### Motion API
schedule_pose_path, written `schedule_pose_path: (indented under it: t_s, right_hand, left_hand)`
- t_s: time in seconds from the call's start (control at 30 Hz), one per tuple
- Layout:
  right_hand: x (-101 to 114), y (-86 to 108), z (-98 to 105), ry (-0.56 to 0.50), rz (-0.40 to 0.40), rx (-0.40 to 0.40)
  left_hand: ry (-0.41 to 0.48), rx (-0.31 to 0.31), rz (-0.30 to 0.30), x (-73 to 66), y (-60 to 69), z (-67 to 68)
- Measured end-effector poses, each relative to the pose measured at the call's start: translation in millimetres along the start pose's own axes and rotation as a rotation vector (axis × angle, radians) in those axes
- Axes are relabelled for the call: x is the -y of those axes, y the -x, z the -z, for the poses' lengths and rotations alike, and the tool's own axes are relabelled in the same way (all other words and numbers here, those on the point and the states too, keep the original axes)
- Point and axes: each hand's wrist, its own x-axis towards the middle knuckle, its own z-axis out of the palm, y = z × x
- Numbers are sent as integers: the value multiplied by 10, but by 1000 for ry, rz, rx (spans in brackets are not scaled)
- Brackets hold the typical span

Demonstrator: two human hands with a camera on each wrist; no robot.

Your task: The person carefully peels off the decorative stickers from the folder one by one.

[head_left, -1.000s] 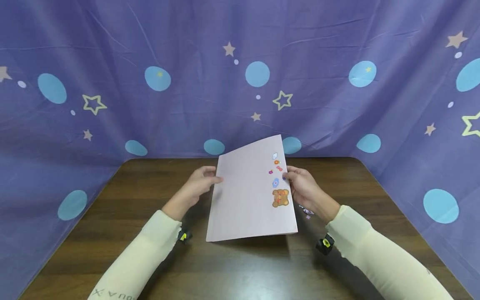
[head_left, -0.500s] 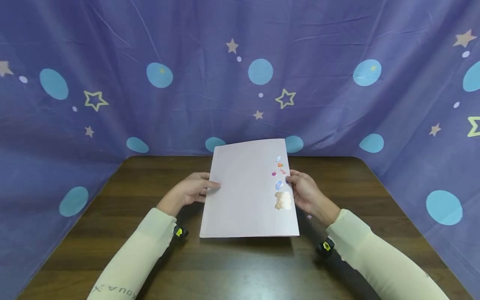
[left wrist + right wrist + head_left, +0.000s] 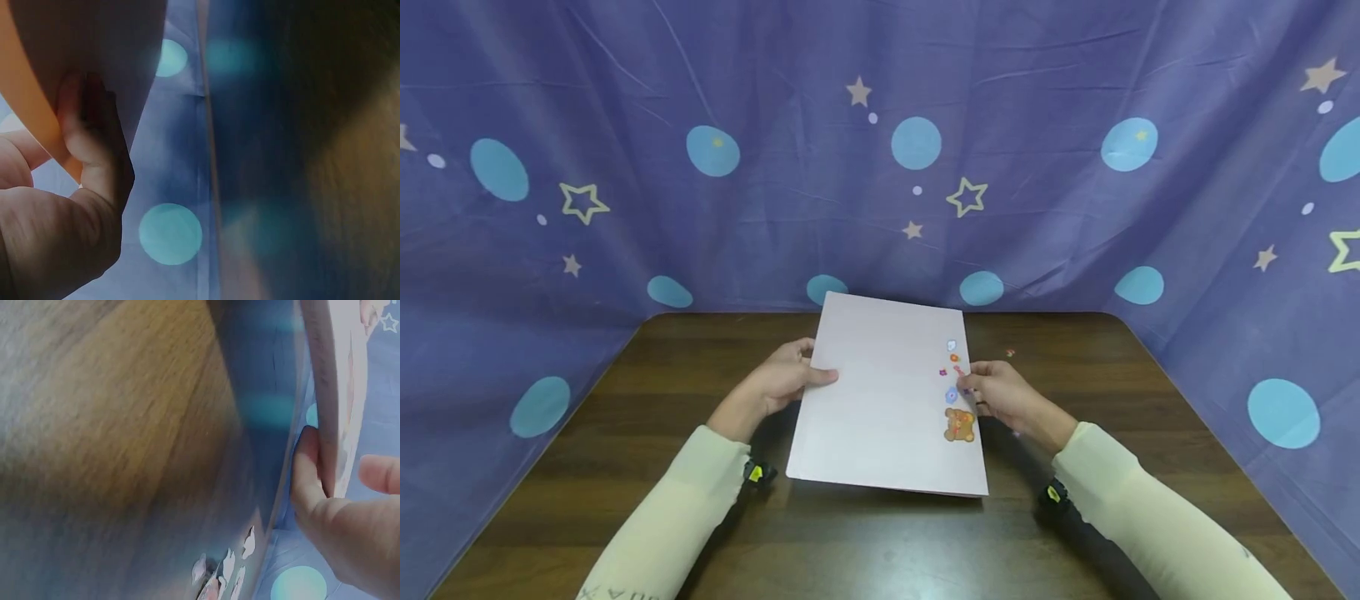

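A white sheet or folder [image 3: 880, 400], raised off the table and tilted, has small stickers and a brown bear sticker [image 3: 959, 425] along its right side. My left hand [image 3: 775, 383] grips its left edge, thumb on the front face and fingers behind, as the left wrist view also shows with the hand [image 3: 81, 187]. My right hand [image 3: 1011, 396] holds the right edge beside the stickers. In the right wrist view that hand [image 3: 350, 519] has its fingers behind the white piece [image 3: 331, 394], with the thumb near its front.
Beneath is a brown wooden table [image 3: 662, 417]. A small red piece [image 3: 1010, 352] lies on it behind my right hand; several small cut-out pieces [image 3: 228, 565] lie by that hand in the right wrist view. A purple curtain [image 3: 820, 150] with stars and dots hangs behind.
The white piece has turned and moved slightly left and nearer, its top edge now lower on the right. Both hands have kept hold of its sides and moved with it.
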Motion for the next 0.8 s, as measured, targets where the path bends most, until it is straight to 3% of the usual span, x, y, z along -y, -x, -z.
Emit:
schedule_pose_path:
  t_s: [0.2, 0.37, 0.7, 0.8]
  right_hand:
    - [-39, 5, -8, 195, 39, -43]
    - [-42, 19, 29, 295, 109, -38]
    - [-75, 48, 59, 678, 408, 20]
    - [-77, 52, 47, 753, 455, 60]
  left_hand:
    - [-22, -33, -49, -32, 62, -38]
    - [-46, -46, -72, -87, 89, -47]
    - [-97, -77, -93, -116, 133, -96]
    - [-109, -85, -93, -99, 120, -115]
